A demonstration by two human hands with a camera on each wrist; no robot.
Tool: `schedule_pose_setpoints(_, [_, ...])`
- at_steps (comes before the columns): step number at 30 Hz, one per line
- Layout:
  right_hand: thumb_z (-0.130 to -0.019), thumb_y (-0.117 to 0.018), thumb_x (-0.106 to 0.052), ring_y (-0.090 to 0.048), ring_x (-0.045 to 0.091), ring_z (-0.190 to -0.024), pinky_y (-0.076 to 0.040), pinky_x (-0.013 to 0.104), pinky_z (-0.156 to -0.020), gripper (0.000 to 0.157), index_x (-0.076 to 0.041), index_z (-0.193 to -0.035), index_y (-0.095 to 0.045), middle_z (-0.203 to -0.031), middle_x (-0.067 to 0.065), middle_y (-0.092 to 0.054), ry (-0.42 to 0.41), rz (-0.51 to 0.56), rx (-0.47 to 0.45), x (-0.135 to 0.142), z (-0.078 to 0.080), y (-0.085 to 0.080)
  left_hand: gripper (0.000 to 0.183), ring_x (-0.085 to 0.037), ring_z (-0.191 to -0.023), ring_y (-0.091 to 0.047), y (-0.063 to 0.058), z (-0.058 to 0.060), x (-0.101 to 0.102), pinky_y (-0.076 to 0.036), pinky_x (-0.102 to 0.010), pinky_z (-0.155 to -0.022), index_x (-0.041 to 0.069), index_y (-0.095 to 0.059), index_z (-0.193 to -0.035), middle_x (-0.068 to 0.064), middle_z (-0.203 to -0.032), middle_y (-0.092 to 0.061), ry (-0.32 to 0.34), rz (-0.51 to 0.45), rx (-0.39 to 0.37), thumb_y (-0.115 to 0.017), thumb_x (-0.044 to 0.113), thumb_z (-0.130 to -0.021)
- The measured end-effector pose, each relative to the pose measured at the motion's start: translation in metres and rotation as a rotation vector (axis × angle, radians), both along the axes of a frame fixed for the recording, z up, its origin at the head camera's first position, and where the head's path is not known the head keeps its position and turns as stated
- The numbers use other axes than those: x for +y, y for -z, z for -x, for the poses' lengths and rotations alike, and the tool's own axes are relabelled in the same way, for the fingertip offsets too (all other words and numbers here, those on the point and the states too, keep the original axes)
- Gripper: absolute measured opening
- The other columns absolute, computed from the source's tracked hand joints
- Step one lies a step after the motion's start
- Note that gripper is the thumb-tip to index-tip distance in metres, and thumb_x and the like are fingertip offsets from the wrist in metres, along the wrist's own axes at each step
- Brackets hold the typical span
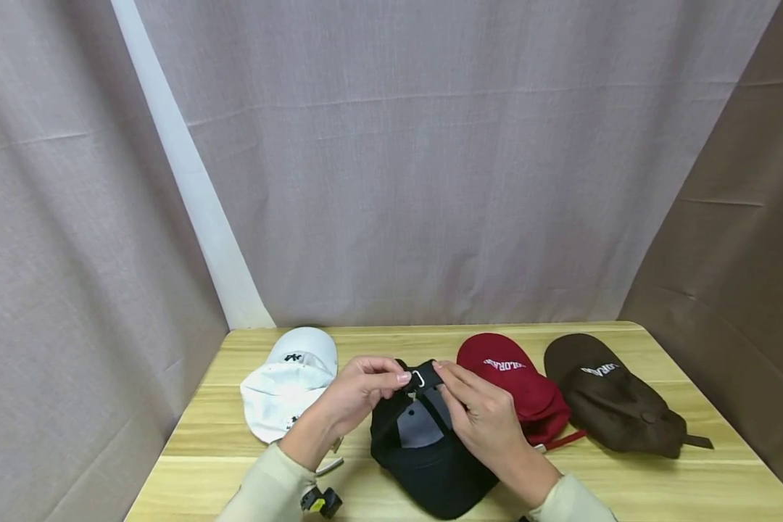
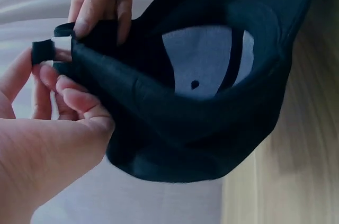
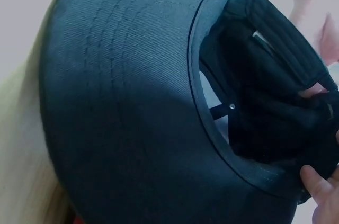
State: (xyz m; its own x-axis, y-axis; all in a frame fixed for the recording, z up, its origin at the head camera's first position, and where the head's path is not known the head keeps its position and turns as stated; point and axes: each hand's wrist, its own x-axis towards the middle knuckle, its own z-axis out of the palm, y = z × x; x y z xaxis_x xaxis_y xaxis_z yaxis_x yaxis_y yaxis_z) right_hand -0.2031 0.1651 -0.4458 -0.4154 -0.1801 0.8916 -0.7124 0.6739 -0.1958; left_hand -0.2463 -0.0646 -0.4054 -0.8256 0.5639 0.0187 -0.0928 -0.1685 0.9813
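Observation:
A black baseball cap (image 1: pixel 444 478) is in front of me, its brim toward me and its grey-lined inside showing. At its back, a white-looking metal buckle (image 1: pixel 420 378) sits on the adjusting strap. My left hand (image 1: pixel 357 393) pinches the free end of the strap (image 2: pixel 42 52) beside the buckle, between thumb and fingers. On the buckle's other side, my right hand (image 1: pixel 479 412) grips the cap's rear band, thumb against the fabric. In the right wrist view the brim (image 3: pixel 116 102) fills much of the picture, and only some fingertips of that hand show.
A white cap (image 1: pixel 287 391) lies on the wooden table (image 1: pixel 196 435) to the left. To the right are a red cap (image 1: pixel 509 373) and a dark brown cap (image 1: pixel 620 399), their straps trailing out. Grey curtains (image 1: pixel 417 181) hang behind the table.

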Motion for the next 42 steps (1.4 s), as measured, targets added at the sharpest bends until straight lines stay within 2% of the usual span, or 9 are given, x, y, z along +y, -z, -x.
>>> schedule_pose_setpoints(4, [-0.085, -0.082, -0.001, -0.082, 0.030, -0.096, -0.051, 0.018, -0.103, 0.038, -0.007, -0.122, -0.081, -0.113, 0.016, -0.082, -0.005, 0.000, 0.001, -0.002, -0.001, -0.001, 0.021, -0.008, -0.069, -0.050, -0.005, -0.003, 0.002, -0.042, -0.023, -0.070, 0.018, -0.074, -0.079, 0.011, -0.074, -0.061, -0.046, 0.158, 0.055, -0.072, 0.020, -0.100])
schedule_pose_setpoints(8, [-0.088, -0.081, -0.004, -0.082, 0.030, -0.096, -0.053, 0.021, -0.101, 0.034, -0.007, -0.122, -0.081, -0.113, 0.016, -0.082, 0.002, -0.010, -0.006, -0.003, -0.001, -0.001, 0.038, -0.011, -0.068, -0.046, -0.015, -0.009, 0.004, -0.038, -0.025, -0.061, 0.005, -0.072, -0.077, 0.009, -0.067, -0.053, -0.121, 0.383, 0.165, -0.078, 0.037, -0.097])
schedule_pose_setpoints(11, [-0.089, -0.081, -0.004, -0.082, 0.030, -0.097, -0.055, 0.024, -0.099, 0.034, -0.007, -0.123, -0.080, -0.114, 0.016, -0.082, -0.005, -0.020, -0.005, -0.005, -0.001, -0.001, 0.041, -0.012, -0.070, -0.045, -0.020, -0.012, 0.003, -0.036, -0.026, -0.061, 0.001, -0.074, -0.078, 0.009, -0.067, -0.052, -0.138, 0.459, 0.203, -0.082, 0.038, -0.093])
schedule_pose_setpoints(19, [-0.104, -0.069, -0.021, -0.082, 0.029, -0.095, -0.056, 0.024, -0.099, 0.026, -0.007, -0.123, -0.080, -0.113, 0.016, -0.082, -0.020, -0.023, 0.026, -0.007, -0.001, -0.003, 0.023, -0.011, -0.082, -0.059, -0.019, -0.009, 0.001, -0.049, -0.028, -0.077, -0.001, -0.077, -0.084, 0.012, -0.077, -0.070, -0.117, 0.332, 0.132, -0.083, 0.021, -0.090])
schedule_pose_setpoints(22, [-0.106, -0.067, -0.022, -0.082, 0.028, -0.094, -0.054, 0.021, -0.101, 0.027, -0.007, -0.123, -0.080, -0.112, 0.016, -0.082, -0.037, -0.004, 0.050, -0.006, -0.001, -0.004, 0.014, -0.010, -0.076, -0.054, -0.017, -0.006, 0.000, -0.044, -0.026, -0.073, 0.009, -0.077, -0.080, 0.014, -0.076, -0.066, -0.079, 0.262, 0.095, -0.080, 0.016, -0.091])
schedule_pose_setpoints(26, [-0.105, -0.067, -0.022, -0.082, 0.029, -0.093, -0.052, 0.017, -0.102, 0.026, -0.007, -0.123, -0.080, -0.112, 0.016, -0.082, -0.051, 0.023, 0.067, -0.006, -0.001, -0.005, 0.022, -0.010, -0.069, -0.045, -0.016, -0.005, -0.002, -0.039, -0.025, -0.071, 0.024, -0.073, -0.077, 0.014, -0.071, -0.055, -0.010, 0.177, 0.070, -0.074, 0.013, -0.096])
schedule_pose_setpoints(31, [-0.108, -0.063, -0.028, -0.082, 0.029, -0.093, -0.051, 0.016, -0.102, 0.031, -0.007, -0.123, -0.080, -0.111, 0.016, -0.082, -0.043, 0.034, 0.051, -0.005, -0.002, -0.001, 0.027, -0.009, -0.072, -0.047, -0.014, -0.003, -0.003, -0.041, -0.026, -0.076, 0.027, -0.072, -0.079, 0.014, -0.072, -0.054, 0.050, 0.089, 0.050, -0.068, 0.009, -0.098])
schedule_pose_setpoints(38, [-0.100, -0.074, -0.014, -0.081, 0.029, -0.092, -0.049, 0.012, -0.103, 0.025, -0.006, -0.123, -0.080, -0.110, 0.015, -0.082, -0.045, 0.072, 0.021, 0.000, -0.002, 0.003, 0.034, -0.006, -0.081, -0.053, -0.008, 0.000, -0.003, -0.044, -0.022, -0.080, 0.029, -0.074, -0.084, 0.016, -0.088, -0.062, 0.142, -0.069, 0.071, -0.059, 0.004, -0.102])
schedule_pose_setpoints(42, [-0.089, -0.080, -0.003, -0.081, 0.029, -0.093, -0.049, 0.012, -0.103, 0.034, -0.007, -0.123, -0.080, -0.110, 0.014, -0.082, -0.045, 0.068, 0.029, 0.000, -0.001, 0.003, 0.031, -0.006, -0.079, -0.051, -0.006, 0.000, -0.002, -0.042, -0.023, -0.082, 0.024, -0.070, -0.081, 0.014, -0.081, -0.057, 0.119, -0.017, 0.046, -0.058, 0.009, -0.105])
